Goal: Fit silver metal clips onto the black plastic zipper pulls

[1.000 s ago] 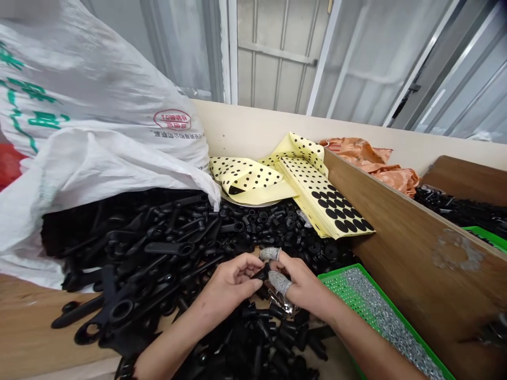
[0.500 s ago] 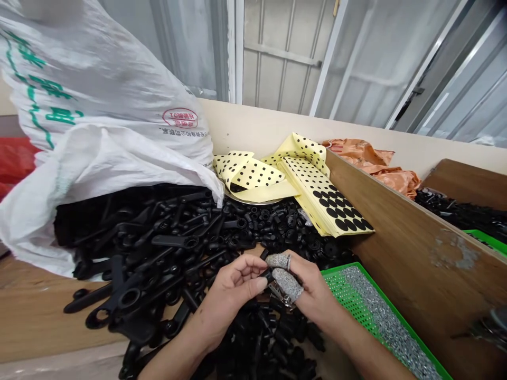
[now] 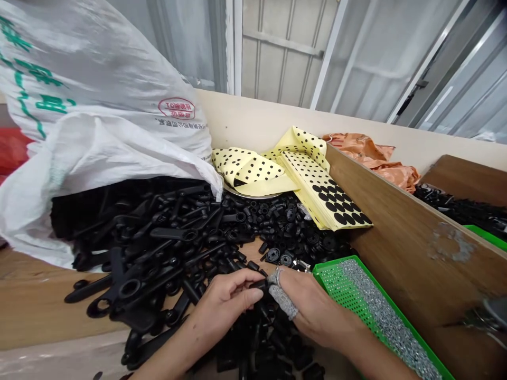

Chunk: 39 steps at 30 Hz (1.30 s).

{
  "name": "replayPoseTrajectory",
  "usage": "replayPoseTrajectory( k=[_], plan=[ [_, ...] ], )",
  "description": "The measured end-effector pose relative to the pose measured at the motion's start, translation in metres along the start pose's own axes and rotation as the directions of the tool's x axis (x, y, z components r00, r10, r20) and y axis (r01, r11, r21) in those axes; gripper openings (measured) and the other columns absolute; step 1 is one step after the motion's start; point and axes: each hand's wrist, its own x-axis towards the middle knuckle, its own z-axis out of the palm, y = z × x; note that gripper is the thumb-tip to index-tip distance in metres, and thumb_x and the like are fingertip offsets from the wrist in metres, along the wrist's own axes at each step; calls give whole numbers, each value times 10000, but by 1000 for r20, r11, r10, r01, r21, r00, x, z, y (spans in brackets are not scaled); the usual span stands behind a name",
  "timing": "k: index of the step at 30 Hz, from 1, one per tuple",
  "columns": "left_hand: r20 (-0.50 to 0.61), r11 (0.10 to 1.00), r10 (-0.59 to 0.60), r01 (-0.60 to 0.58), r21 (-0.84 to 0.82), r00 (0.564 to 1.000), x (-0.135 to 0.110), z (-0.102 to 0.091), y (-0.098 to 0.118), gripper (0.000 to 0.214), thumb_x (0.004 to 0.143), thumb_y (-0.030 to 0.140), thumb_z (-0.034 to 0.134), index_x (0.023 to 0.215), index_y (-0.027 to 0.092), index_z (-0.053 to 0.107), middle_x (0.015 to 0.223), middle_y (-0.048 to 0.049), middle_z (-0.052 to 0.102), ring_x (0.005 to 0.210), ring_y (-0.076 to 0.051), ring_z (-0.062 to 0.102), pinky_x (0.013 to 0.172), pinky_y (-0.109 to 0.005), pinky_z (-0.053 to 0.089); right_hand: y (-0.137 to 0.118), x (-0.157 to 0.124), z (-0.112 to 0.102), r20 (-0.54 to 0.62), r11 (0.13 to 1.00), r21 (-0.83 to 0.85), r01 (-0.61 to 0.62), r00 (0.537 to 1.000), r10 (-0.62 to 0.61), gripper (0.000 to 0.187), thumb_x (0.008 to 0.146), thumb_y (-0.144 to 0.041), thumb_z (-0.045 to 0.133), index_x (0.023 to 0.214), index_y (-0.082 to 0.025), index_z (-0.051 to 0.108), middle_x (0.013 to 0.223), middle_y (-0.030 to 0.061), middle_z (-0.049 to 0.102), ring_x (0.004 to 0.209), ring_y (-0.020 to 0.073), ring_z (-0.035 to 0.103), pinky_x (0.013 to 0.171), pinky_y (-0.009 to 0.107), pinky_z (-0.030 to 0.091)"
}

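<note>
The left hand (image 3: 225, 298) and right hand (image 3: 312, 311) are closing narrowly on a small black plastic part (image 3: 259, 285), pinching it just above a heap of black plastic parts (image 3: 158, 237). Grey mesh finger cots (image 3: 287, 302) are covering two right fingers. Just beside the right hand, a green tray (image 3: 336, 264) is holding small metal pieces (image 3: 386, 316). Farther off, yellow dotted sheets (image 3: 317, 179) are lying near a white sack (image 3: 99, 105).

black part (image 3: 259, 284): mostly hidden | green tray (image 3: 336, 269): cut off below | silver bits (image 3: 382, 316): too small to tell
</note>
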Motion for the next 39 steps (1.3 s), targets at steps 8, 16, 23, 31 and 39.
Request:
replayPoseTrajectory(
  k=[8,16,23,31,39],
  plan=[
    [-103,953,226,-198,229,969,-12,9,3,155,792,237,556,893,199,667,713,0,642,645,-149,577,618,-225,454,-3,-8,5,-23,989,141,-49,998,53,151,827,-124,375,792,-210,495,734,4,558,667,161,505,627,266,405],
    [-100,897,389,-351,269,916,-21,14,2,185,820,162,522,960,213,632,871,-27,674,786,-163,614,711,-221,472,0,-14,18,-92,991,133,28,996,-16,150,855,-151,346,742,-202,430,694,1,520,611,141,462,574,251,378],
    [-49,994,-79,75,-84,996,-21,16,10,179,729,259,561,816,162,685,564,28,581,516,-106,498,486,-184,401,7,-14,20,-103,914,-317,253,949,-299,68,749,-148,397,726,-173,456,712,72,513,662,196,457,597,313,388],
    [102,950,-201,220,-223,974,-22,19,10,263,718,334,559,842,126,663,584,16,569,490,-93,489,443,-175,373,7,-19,19,-35,899,-341,275,952,-305,49,697,-146,439,721,-167,475,691,68,520,630,191,462,582,304,384],
    [-74,991,123,-119,60,990,-32,26,-3,169,813,290,535,867,190,661,598,27,605,510,-104,521,475,-171,406,-5,-30,23,-110,996,-19,84,990,-85,169,841,-208,313,816,-190,480,708,45,550,639,176,505,615,267,419]
  ],
)
